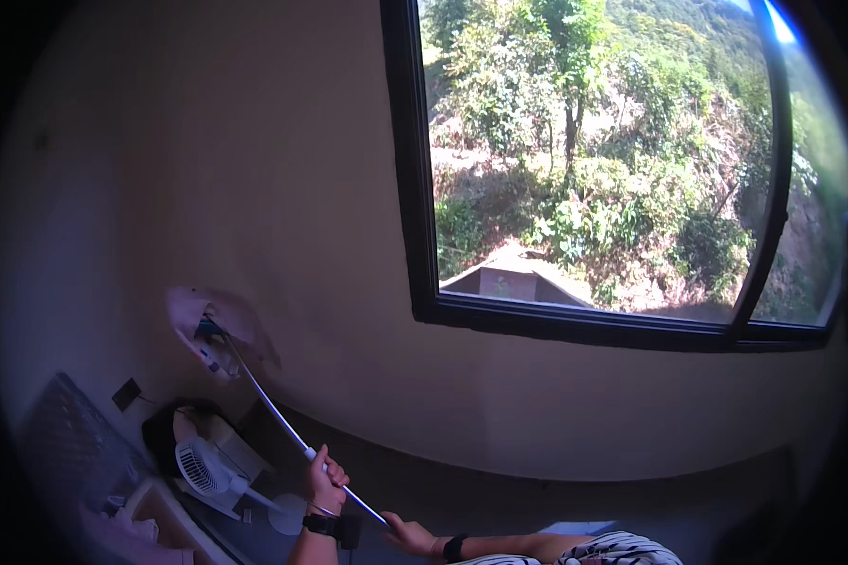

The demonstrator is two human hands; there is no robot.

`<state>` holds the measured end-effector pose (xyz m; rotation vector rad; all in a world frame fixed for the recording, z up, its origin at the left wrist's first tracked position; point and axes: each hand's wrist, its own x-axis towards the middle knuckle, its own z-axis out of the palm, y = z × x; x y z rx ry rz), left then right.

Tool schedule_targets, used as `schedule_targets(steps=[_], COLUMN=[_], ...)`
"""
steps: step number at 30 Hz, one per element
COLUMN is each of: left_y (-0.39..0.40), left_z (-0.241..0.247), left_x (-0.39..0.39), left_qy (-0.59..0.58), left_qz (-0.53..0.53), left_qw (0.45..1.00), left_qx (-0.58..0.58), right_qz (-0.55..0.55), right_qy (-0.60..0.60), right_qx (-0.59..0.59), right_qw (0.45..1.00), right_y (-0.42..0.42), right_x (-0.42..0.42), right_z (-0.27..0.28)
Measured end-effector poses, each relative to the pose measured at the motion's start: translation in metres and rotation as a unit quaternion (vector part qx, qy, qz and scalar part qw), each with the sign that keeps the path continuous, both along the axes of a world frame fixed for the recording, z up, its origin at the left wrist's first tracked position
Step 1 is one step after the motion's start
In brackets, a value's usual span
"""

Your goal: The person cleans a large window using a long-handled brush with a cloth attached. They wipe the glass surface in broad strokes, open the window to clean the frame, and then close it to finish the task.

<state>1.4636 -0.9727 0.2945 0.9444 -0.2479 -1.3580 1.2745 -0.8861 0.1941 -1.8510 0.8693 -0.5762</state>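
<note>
My left hand (327, 480) is wrapped around a thin metal pole (272, 406), just below a pale collar on it. Lower down, near the pole's bottom end, my right hand (411, 535) grips the same pole. It slants up and away to the left. At its far end a pinkish cloth (240, 318) is draped over a head with a dark blue part (207, 328). The cloth hangs in front of the beige wall (311, 233), below and left of the window; I cannot tell whether it touches the wall.
A large dark-framed window (579, 321) shows trees outside. At lower left are a white fan (201, 470), a white cabinet (237, 452) with a dark bag-like thing (159, 438), a wall socket (126, 394), a padded headboard (78, 431) and pink bedding (131, 530).
</note>
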Motion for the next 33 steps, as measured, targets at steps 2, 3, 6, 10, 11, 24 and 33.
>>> schedule_targets(steps=[2,3,6,10,11,24,33], left_y=[0.01,0.014,0.029,0.049,0.053,0.102,0.109], left_z=[-0.008,-0.01,0.01,0.009,0.008,-0.022,-0.034], left_x=[-0.012,-0.017,-0.036,-0.042,-0.044,-0.091,-0.14], left_qy=[0.007,0.005,-0.039,-0.033,-0.043,-0.052,-0.067], left_qz=[-0.006,-0.011,-0.02,-0.057,-0.063,-0.126,-0.16], left_qw=[1.0,0.999,0.996,0.988,0.986,0.977,0.967], left_qx=[-0.022,-0.041,-0.074,-0.141,-0.145,-0.161,-0.187], right_qz=[0.007,0.012,0.16,0.127,0.027,-0.375,-0.363], right_qy=[0.062,0.09,0.137,0.243,0.254,0.554,0.565], right_qx=[0.008,0.014,0.177,-0.106,-0.191,-0.588,-0.573], right_qw=[0.998,0.996,0.961,0.956,0.948,0.454,0.469], right_y=[0.0,0.001,-0.024,-0.105,-0.136,-0.32,-0.262], right_x=[-0.007,-0.01,-0.028,-0.071,-0.084,-0.278,-0.373], right_z=[-0.015,-0.021,0.033,0.045,0.061,0.312,0.306])
